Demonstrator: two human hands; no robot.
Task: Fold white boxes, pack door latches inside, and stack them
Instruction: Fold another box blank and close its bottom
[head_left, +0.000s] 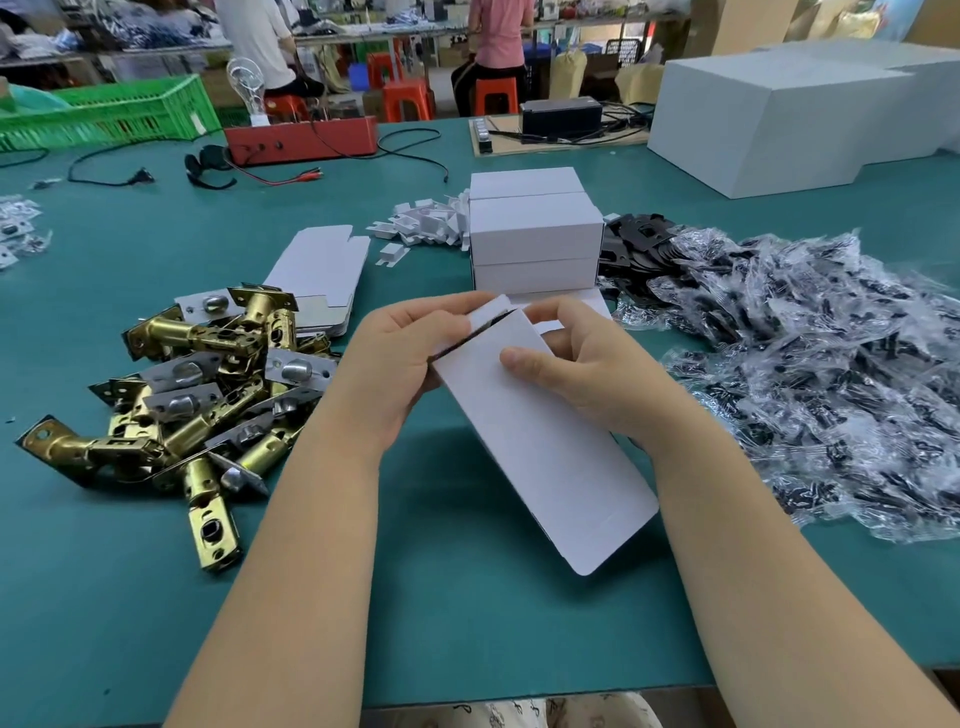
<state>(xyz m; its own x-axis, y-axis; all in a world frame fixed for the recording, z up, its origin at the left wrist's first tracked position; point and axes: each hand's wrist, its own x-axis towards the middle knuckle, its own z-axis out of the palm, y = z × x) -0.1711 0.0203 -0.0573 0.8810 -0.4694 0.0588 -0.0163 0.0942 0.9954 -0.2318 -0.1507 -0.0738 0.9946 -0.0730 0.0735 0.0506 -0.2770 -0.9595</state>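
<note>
— Green matting (441, 623) is covering the whole workbench, and behind it people are sitting on orange stools (405, 98) in a crowded workshop. What is the person doing?

— Both hands are holding a white box (540, 441) above the mat, just in front of the body. The box is lying tilted, its far end raised towards the stack and its near rounded flap hanging open towards the person.

— How are the hands gripping it?

— The left hand (400, 353) is curling round the far left edge, fingers pinching the end flap, where a dark slit is showing. The right hand (587, 358) is gripping the right side, thumb pressing flat on the top panel and the fingers wrapping underneath.

— Where are the latches?

— A heap of brass door latches (192, 395) is lying to the left of the hands, touching a pile of flat box blanks (317, 270) behind it. Whether one is sitting inside the held box cannot be told.

— And the finished ones?

— Closed white boxes (535, 234) are standing stacked just beyond the hands. Small white cardboard inserts (426, 223) are lying scattered to their left, black plates (639, 244) to their right, and clear bags of dark screws (810, 364) are spreading across the right side. A green crate (109, 111), a red device (301, 137) and big white cartons (779, 119) are sitting at the far edge.
</note>
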